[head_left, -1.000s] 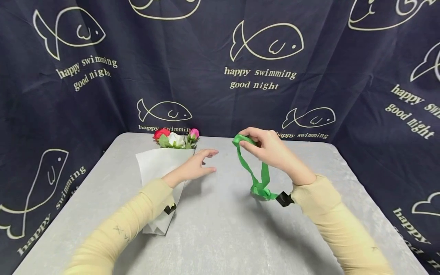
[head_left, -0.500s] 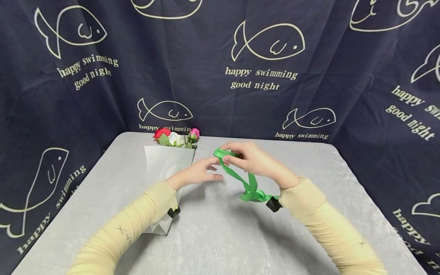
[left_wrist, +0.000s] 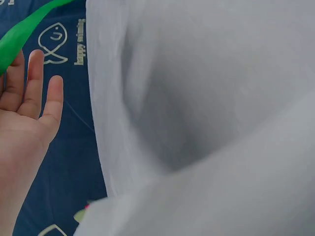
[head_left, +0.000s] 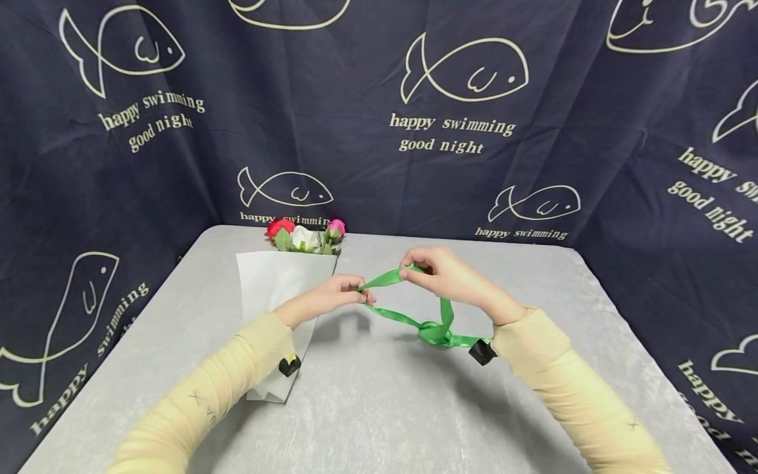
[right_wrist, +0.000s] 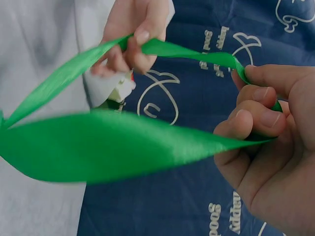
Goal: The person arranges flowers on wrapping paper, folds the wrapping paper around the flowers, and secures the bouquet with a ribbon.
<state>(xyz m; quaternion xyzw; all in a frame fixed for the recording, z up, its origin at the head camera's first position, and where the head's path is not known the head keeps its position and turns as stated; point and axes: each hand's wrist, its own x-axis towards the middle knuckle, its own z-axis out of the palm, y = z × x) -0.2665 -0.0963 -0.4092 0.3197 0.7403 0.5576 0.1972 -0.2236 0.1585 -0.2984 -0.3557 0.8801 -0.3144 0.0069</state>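
Observation:
A green ribbon (head_left: 387, 278) stretches between both hands above the table. The left hand (head_left: 331, 295) pinches it between thumb and fingers; in the right wrist view that hand (right_wrist: 138, 34) shows behind the ribbon (right_wrist: 98, 145). The right hand (head_left: 447, 273) grips another stretch of it with curled fingers, and the right wrist view shows this hand (right_wrist: 275, 128) close up. Below, the ribbon gathers into a knotted clump near the right sleeve. Only part of the left hand (left_wrist: 29, 108) is in the left wrist view, beside a strip of ribbon (left_wrist: 24, 32).
A white paper wrap (head_left: 260, 283) lies on the grey table (head_left: 379, 408) under the left forearm. Red, white and pink flowers (head_left: 304, 238) stick out of its far end. Dark blue fish-print cloth (head_left: 355, 118) hangs behind the table.
The right hand moved left with the ribbon to meet the left hand, then drew back right. The left hand has taken hold of the ribbon, which is now stretched between them.

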